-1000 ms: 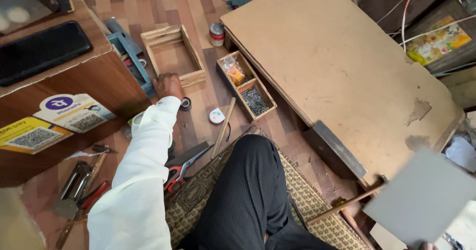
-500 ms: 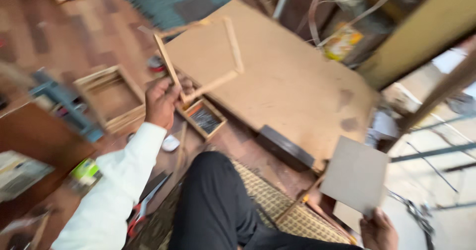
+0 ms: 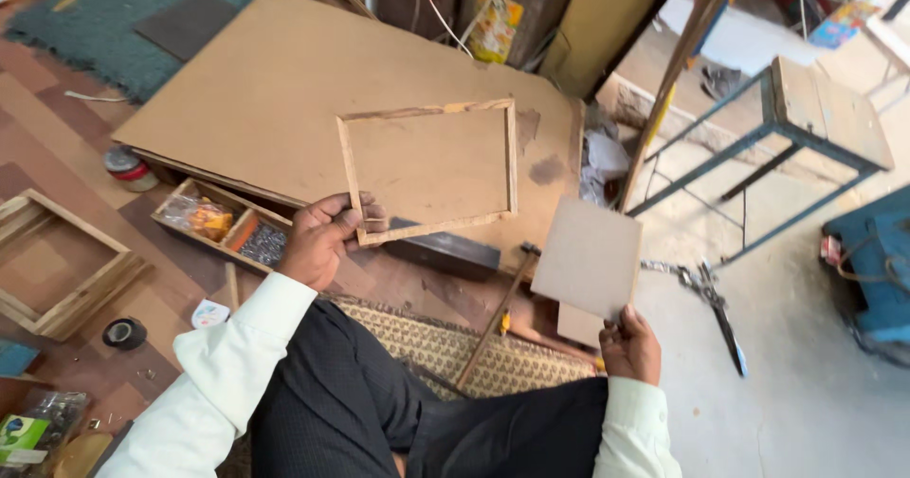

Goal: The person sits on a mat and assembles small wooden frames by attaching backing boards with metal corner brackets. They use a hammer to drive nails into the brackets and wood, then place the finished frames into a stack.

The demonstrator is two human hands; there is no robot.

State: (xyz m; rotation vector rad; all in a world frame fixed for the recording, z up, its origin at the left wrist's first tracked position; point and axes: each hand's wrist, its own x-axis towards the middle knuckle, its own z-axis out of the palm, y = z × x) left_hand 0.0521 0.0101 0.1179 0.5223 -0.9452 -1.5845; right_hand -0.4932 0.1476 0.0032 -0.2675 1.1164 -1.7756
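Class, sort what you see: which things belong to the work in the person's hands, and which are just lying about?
In hand:
left hand holding a wooden frame
right hand holding a flat board panel

Lying about:
hammer
compartment tray
tape roll
stacked frames
blue stool
large board
woven mat

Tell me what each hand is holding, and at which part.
The left hand grips the empty wooden frame at its lower left corner. The right hand holds the flat square board by its bottom edge.
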